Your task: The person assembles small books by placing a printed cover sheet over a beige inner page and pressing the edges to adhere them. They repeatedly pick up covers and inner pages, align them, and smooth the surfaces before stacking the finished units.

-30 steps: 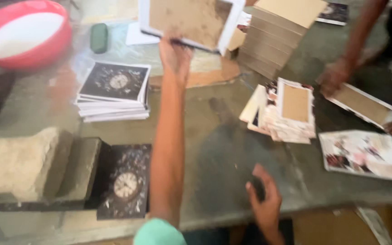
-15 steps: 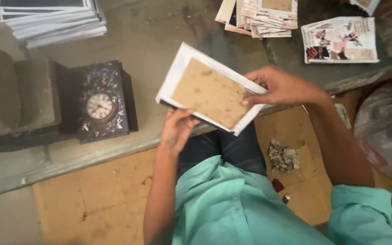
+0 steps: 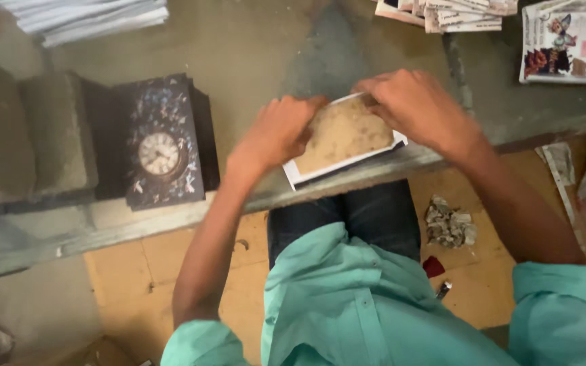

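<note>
Pressing brown-faced card (image 3: 344, 135) on table (image 3: 252, 54).

dark floral clock-face box (image 3: 163, 146) left, colourful printed sheet (image 3: 568, 41) top right

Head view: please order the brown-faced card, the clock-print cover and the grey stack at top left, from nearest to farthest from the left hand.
1. Brown-faced card: under the left hand, at the table edge.
2. Clock-print cover: to its left.
3. Grey stack: far top left.

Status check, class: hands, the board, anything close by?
Left hand and right hand both pressing the white-edged brown board at the table edge. Clock-print book lies left, apart.
</note>
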